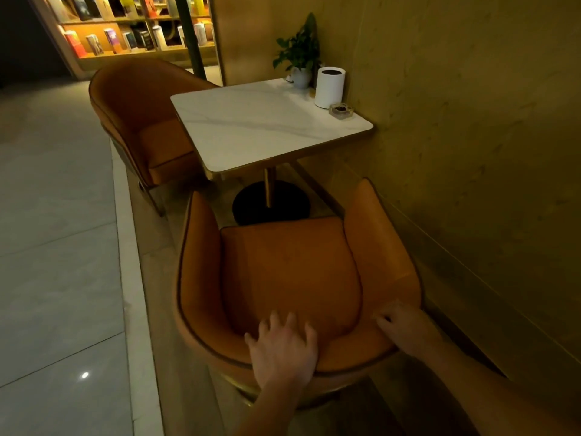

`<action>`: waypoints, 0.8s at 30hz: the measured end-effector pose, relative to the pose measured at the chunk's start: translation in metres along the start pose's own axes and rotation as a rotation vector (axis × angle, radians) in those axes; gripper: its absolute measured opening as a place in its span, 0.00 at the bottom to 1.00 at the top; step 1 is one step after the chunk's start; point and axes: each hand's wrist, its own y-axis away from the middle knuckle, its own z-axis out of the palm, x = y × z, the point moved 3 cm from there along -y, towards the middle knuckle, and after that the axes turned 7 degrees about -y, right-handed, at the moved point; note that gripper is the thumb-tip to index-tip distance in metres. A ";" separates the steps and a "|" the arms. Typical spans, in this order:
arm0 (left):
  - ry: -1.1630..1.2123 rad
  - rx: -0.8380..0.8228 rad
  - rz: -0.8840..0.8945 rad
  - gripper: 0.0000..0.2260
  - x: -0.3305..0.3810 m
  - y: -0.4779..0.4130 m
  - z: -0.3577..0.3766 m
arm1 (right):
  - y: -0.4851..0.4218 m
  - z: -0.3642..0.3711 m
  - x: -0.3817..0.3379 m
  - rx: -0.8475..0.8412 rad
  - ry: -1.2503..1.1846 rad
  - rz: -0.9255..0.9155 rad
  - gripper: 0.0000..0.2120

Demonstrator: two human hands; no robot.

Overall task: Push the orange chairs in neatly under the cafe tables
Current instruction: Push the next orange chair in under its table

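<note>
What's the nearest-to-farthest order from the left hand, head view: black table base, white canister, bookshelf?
From the left hand:
1. black table base, low, straight ahead.
2. white canister, farther ahead, to the right.
3. bookshelf, far background, upper left.

The square white marble-topped cafe table (251, 127) stands with its right edge against the textured plaster wall (456, 105). On the table, along that wall edge, a small green potted plant (300, 55) sits at the far corner. A white cylindrical container (329, 87) is just before it, and a small glass ashtray (341, 109) just before that. Under the table is its round black base (270, 202). The near orange leather tub chair (289, 265) faces the table's near edge, apart from it. The left hand (283, 350) and right hand (402, 325) lie on its back rim. The far orange leather tub chair (141, 114) stands at the table's left side, and the lit wooden bookshelf (132, 29) is beyond the table.
</note>
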 end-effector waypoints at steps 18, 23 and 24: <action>-0.019 0.023 -0.028 0.27 -0.049 -0.009 -0.006 | 0.017 0.008 -0.024 0.262 -0.049 0.080 0.17; 0.020 0.076 -0.065 0.27 -0.041 -0.028 -0.013 | -0.005 0.005 -0.019 0.243 -0.079 0.105 0.19; 0.028 0.082 -0.065 0.27 -0.037 -0.034 -0.016 | -0.013 0.002 -0.014 0.253 -0.117 0.113 0.22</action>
